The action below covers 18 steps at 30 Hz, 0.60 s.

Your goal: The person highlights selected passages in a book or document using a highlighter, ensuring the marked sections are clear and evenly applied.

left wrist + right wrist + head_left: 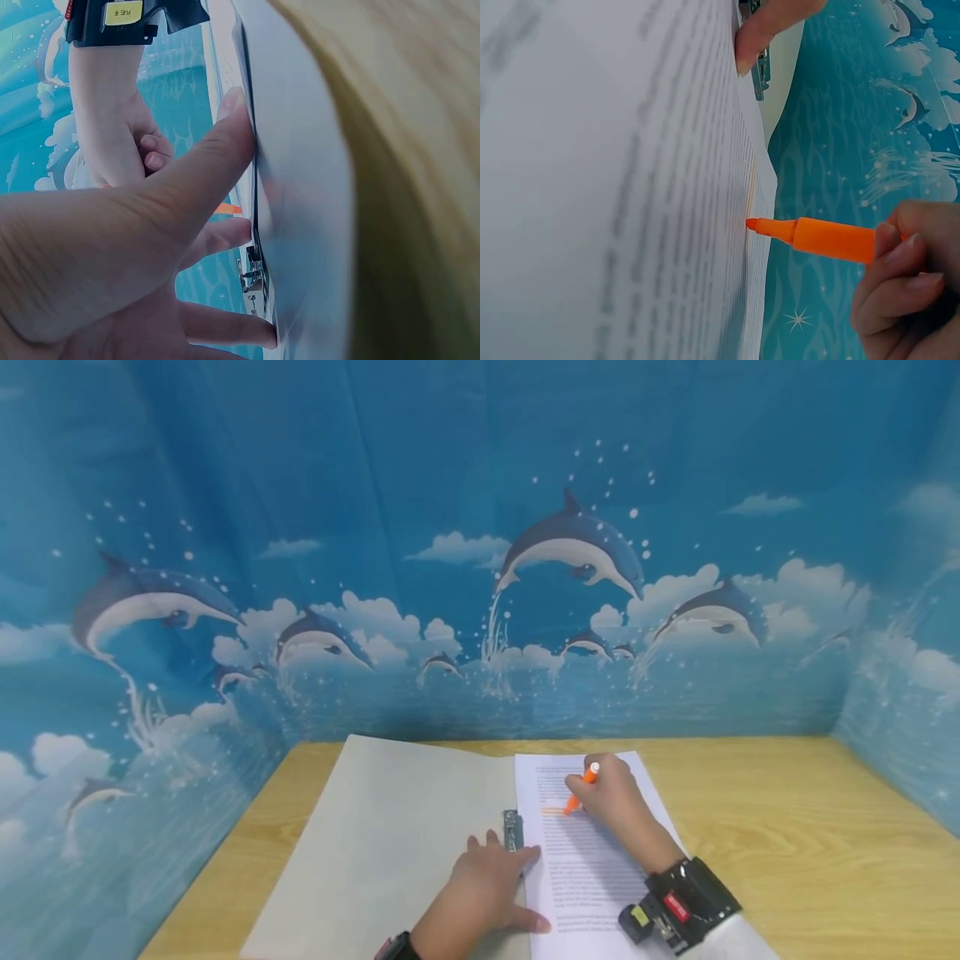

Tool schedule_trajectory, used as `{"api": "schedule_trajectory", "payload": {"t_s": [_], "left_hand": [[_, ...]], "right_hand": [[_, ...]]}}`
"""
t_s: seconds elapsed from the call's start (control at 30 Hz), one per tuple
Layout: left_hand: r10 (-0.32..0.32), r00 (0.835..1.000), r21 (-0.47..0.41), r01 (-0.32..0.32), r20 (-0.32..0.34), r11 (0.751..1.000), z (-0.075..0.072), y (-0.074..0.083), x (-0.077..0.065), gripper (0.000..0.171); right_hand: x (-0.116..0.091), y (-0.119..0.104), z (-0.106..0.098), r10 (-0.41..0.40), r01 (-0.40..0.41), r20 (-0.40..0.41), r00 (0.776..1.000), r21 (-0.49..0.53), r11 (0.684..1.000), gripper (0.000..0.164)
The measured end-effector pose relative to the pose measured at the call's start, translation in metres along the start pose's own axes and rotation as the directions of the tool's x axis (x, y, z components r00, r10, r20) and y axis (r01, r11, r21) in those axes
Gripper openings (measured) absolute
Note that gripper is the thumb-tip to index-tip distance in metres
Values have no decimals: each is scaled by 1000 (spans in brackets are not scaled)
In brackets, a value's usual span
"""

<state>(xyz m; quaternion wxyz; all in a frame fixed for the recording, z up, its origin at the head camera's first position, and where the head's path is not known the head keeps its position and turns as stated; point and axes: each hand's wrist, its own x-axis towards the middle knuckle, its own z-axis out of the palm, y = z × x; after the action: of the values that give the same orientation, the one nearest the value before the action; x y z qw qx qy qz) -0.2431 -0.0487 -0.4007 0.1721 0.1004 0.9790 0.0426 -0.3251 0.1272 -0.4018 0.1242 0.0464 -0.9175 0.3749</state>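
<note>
An orange highlighter (581, 789) is gripped in my right hand (617, 793), its tip at the printed page (600, 868). Orange lines mark the text near the top of that page, beside the tip. In the right wrist view the highlighter (832, 238) meets the paper at an orange streak. My left hand (483, 885) lies with fingers spread across the open folder (390, 835) and the sheet's left edge, thumb and fingertips pressing down. Next to its fingertips is a metal clip (512, 831) at the folder's fold. The left wrist view shows the thumb (217, 150) along the paper.
The folder and pages lie on a wooden table (795, 827). A blue curtain (420, 460) printed with dolphins and clouds hangs behind and at the sides. A strapped device (686, 906) sits on the right wrist, and a dark band (397, 947) on the left.
</note>
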Motion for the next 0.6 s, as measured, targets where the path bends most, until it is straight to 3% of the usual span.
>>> {"api": "schedule_trajectory", "payload": {"t_s": [0.6], "left_hand": [[-12,1000,-11,12,1,1000,5,0,4,89]], "right_hand": [[-3,12,-16,-10,10,-24,1000,-6,1000,37]]}}
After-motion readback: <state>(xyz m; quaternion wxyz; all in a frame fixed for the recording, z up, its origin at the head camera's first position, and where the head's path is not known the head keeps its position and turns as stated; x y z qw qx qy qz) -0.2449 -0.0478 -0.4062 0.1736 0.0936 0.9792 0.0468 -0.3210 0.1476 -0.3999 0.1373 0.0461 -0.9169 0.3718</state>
